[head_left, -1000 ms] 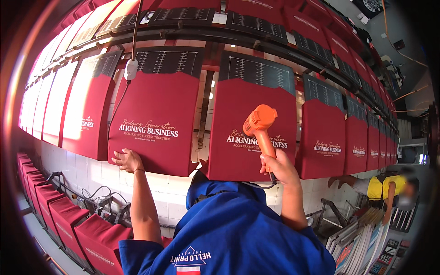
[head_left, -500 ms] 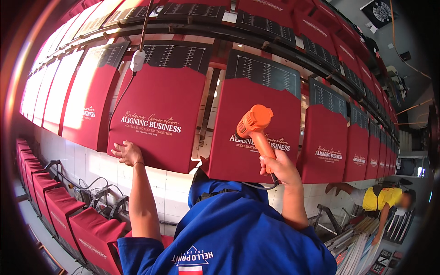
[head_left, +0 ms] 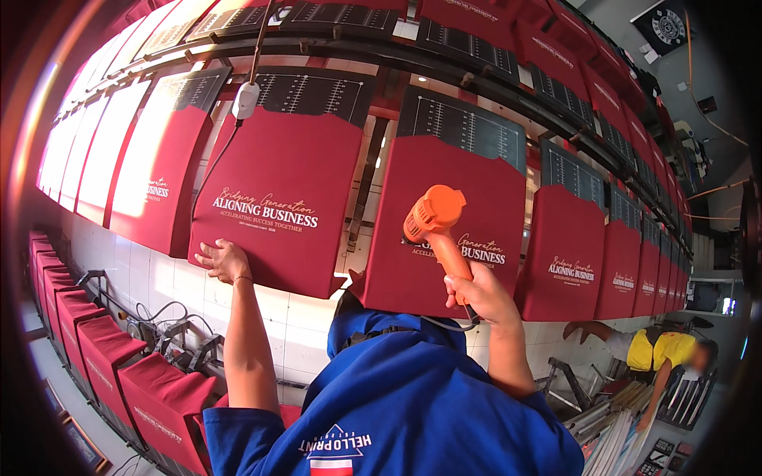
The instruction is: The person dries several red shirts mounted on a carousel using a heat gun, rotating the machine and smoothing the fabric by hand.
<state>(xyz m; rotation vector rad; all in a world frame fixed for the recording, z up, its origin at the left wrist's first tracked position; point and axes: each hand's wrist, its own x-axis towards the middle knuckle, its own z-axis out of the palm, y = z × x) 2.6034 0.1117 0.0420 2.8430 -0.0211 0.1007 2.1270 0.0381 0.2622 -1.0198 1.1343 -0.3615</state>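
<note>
My right hand [head_left: 486, 295] is closed round the handle of an orange heat gun [head_left: 436, 216]. The gun hangs above a maroon printed shirt [head_left: 456, 170] stretched over a dark board, its body covering part of the white and gold lettering. To the left, my left hand [head_left: 225, 261] lies with fingers spread on the lower edge of another maroon printed shirt [head_left: 278, 166], holding nothing. Ruler-like white marks show on the bare black board [head_left: 313, 94] above that shirt. A cable runs from the gun's handle beneath my right hand.
A white cable connector [head_left: 246, 101] hangs on a cord over the left shirt. Rows of maroon shirts on boards stretch to both sides, beyond a dark rail [head_left: 357, 49], and at lower left [head_left: 163, 404]. A person in yellow [head_left: 671, 349] bends at lower right beside stacked frames.
The heat gun has shifted slightly left and toward me, its head turned a little. My left hand stays at the shirt's lower edge. The view has moved slightly.
</note>
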